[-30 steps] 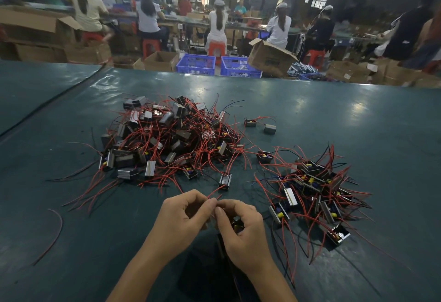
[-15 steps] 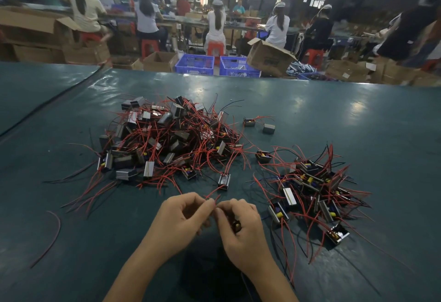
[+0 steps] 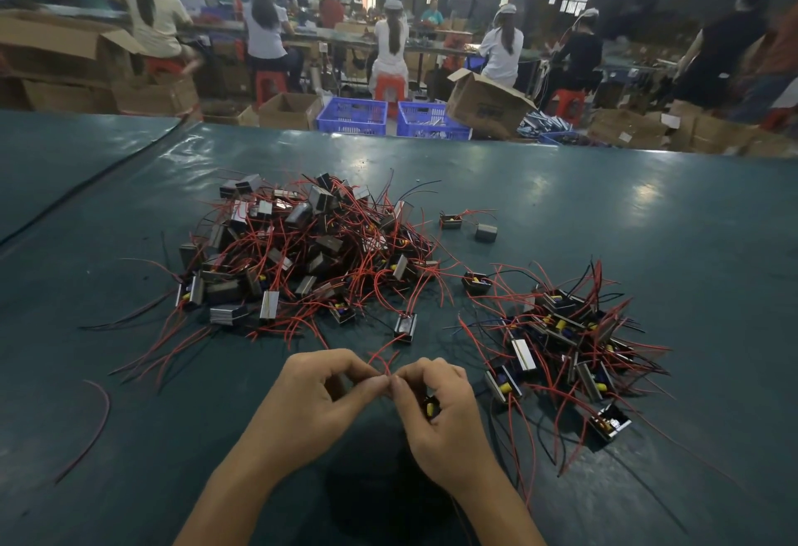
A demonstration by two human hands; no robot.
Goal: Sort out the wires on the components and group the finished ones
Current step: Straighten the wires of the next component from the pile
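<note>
My left hand [image 3: 315, 403] and right hand [image 3: 444, 424] meet thumb to thumb just above the green bench [image 3: 647, 221]. The left grip pinches the red wires [image 3: 385, 366], which stick up between the fingertips. The right grip curls round the small component [image 3: 430, 408] they come from, with only its yellow part showing. The tangled pile [image 3: 302, 252] lies ahead to the left, and the smaller pile [image 3: 561, 342] lies near on my right.

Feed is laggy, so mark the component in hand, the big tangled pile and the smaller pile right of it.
Component in hand [image 3: 430, 408]: head view, its visible yellow part.
Big tangled pile [image 3: 317, 243]: head view, middle of the heap.
Smaller pile [image 3: 557, 323]: head view, a component near its centre.
</note>
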